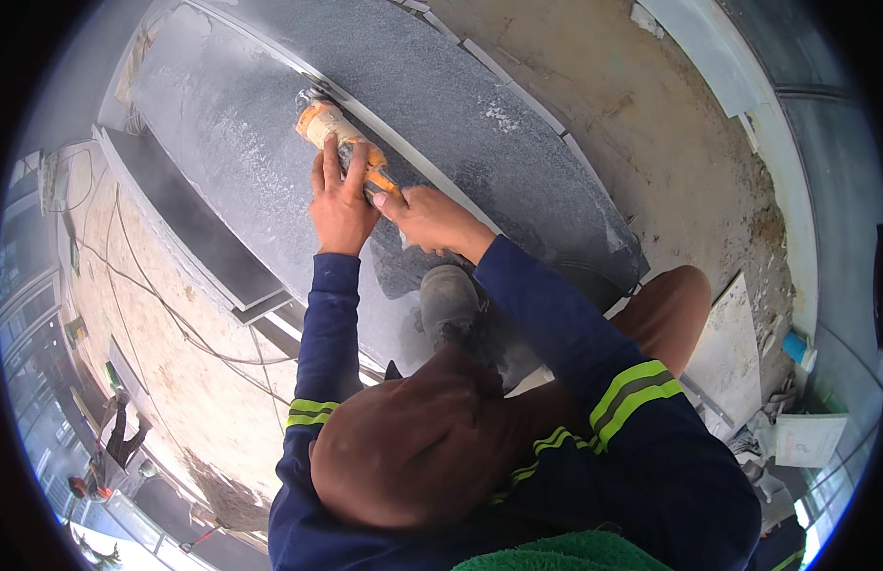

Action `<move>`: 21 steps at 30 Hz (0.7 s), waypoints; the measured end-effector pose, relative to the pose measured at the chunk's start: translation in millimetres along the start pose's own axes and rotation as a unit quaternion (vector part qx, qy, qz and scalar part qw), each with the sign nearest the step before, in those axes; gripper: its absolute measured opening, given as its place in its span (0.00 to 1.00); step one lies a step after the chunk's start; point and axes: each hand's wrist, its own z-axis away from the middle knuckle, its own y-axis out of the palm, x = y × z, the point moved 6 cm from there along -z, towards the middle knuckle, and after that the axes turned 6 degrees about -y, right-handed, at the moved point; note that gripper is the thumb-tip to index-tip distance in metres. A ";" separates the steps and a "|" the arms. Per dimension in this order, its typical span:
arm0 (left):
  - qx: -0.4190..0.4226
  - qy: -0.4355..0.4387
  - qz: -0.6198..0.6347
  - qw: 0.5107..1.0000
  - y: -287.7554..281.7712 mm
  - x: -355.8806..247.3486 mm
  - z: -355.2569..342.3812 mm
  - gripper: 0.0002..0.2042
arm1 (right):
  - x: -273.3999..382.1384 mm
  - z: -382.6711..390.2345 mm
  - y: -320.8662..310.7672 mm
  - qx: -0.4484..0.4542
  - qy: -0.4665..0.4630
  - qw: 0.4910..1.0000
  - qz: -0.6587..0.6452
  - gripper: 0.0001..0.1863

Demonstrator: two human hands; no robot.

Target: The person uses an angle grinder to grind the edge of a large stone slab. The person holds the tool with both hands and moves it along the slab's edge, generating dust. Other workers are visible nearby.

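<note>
An orange angle grinder (329, 124), pale with dust, lies tilted over a large grey stone slab (222, 124). Its head points toward the far left, beside a long straight pale edge (441, 179) that runs diagonally across the slab. My left hand (344, 207) grips the grinder's body from the near side, fingers over its top. The rear handle is in my right hand (436, 221), closed round it. Dust hides the disc and where it meets the stone. Under my right wrist, my dusty boot (449, 300) rests on the slab.
A narrow grey slab (189, 224) with a raised edge lies to the left. Dark cables (179, 319) trail over the pale ground. At the right are a pale board (729, 357), rubble, a white box (811, 440) and a blue cup-like object (796, 347). Another person (103, 466) is far left.
</note>
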 end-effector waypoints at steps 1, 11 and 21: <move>-0.001 0.003 0.009 1.000 1.8 -0.6 -1.9 0.42 | 0.8 -1.0 -2.4 0.003 0.002 1.000 -0.007 0.39; 0.001 -0.004 -0.002 1.000 -0.8 -12.8 -2.6 0.40 | -12.3 -0.8 -6.1 0.026 0.011 1.000 -0.013 0.37; -0.001 -0.003 0.001 1.000 -2.7 -18.2 8.1 0.40 | -11.2 16.2 -6.2 0.003 0.007 1.000 -0.022 0.37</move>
